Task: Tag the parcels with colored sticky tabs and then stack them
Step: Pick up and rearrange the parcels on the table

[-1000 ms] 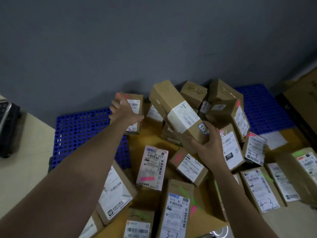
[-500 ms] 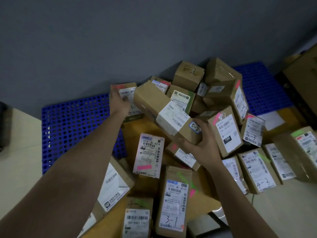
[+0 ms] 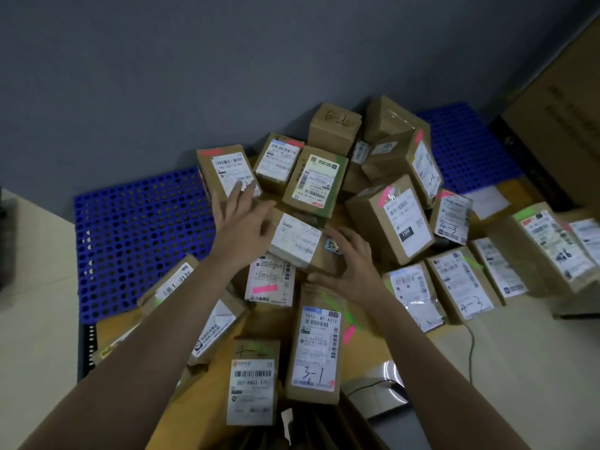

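Note:
Many brown cardboard parcels with white labels and pink or green tabs lie heaped on a blue pallet [image 3: 136,228]. A long parcel [image 3: 295,241] marked 5-2 lies across the middle of the heap. My right hand [image 3: 352,264] holds its right end between thumb and fingers. With fingers spread, my left hand [image 3: 242,219] rests on its left end, the fingertips reaching a pink-tabbed parcel [image 3: 227,170] behind. A green-edged parcel [image 3: 316,180] stands just beyond the long one.
A parcel marked 3-1 [image 3: 316,345] and a flat white one with a pink tab [image 3: 269,280] lie near me. A grey wall rises behind the heap. A big carton [image 3: 558,125] stands at the right, a pale table [image 3: 32,303] at the left, a metal plate with a cable [image 3: 386,384] below.
The long parcel has come down from the air and left onto the heap's middle. My left hand has let go of the pink-tabbed parcel and moved onto the long one's left end.

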